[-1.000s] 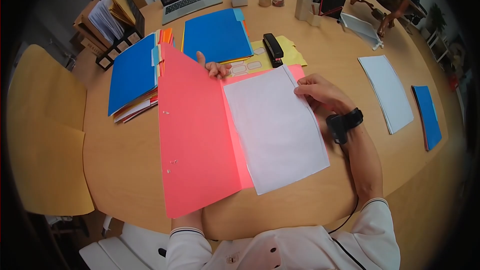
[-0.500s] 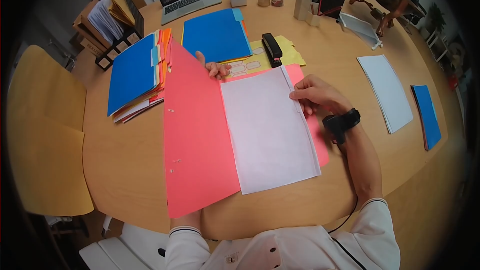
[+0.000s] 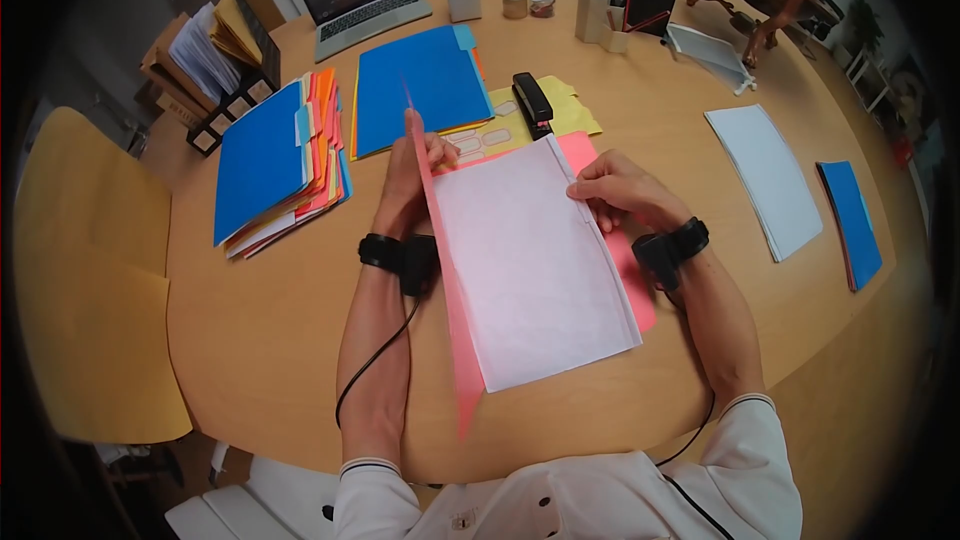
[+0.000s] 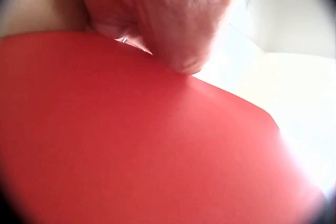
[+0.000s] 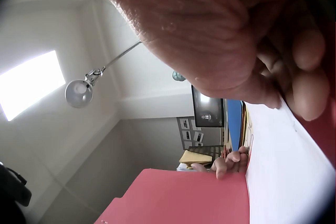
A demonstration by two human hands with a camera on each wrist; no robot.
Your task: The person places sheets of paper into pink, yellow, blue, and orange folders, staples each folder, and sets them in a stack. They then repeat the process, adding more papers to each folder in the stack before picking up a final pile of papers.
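Observation:
A pink file folder point(image 3: 462, 350) lies opened on the table, its left cover standing nearly on edge. White paper point(image 3: 540, 270) rests on the folder's right side, with a narrow strip down its right edge. At the top of the raised cover is my left hand point(image 3: 405, 180), its fingers showing over the paper side and the rest behind the cover. In the left wrist view the cover point(image 4: 131, 134) fills most of the picture below the hand. My right hand point(image 3: 625, 185) pinches the paper's right edge near the top between thumb and fingers.
A black stapler point(image 3: 532, 105) sits on a yellow sheet point(image 3: 575, 112) beyond the folder. Blue folders point(image 3: 420, 75) lie behind, a folder stack point(image 3: 265, 165) at left. White papers point(image 3: 765, 180) and a small blue folder point(image 3: 850, 225) are at right. A laptop point(image 3: 360, 0) stands farther back.
The left cover has swung rightward from lying spread to nearly upright, uncovering my left forearm. The paper has shifted a little left, more squarely into the folder, with my right hand.

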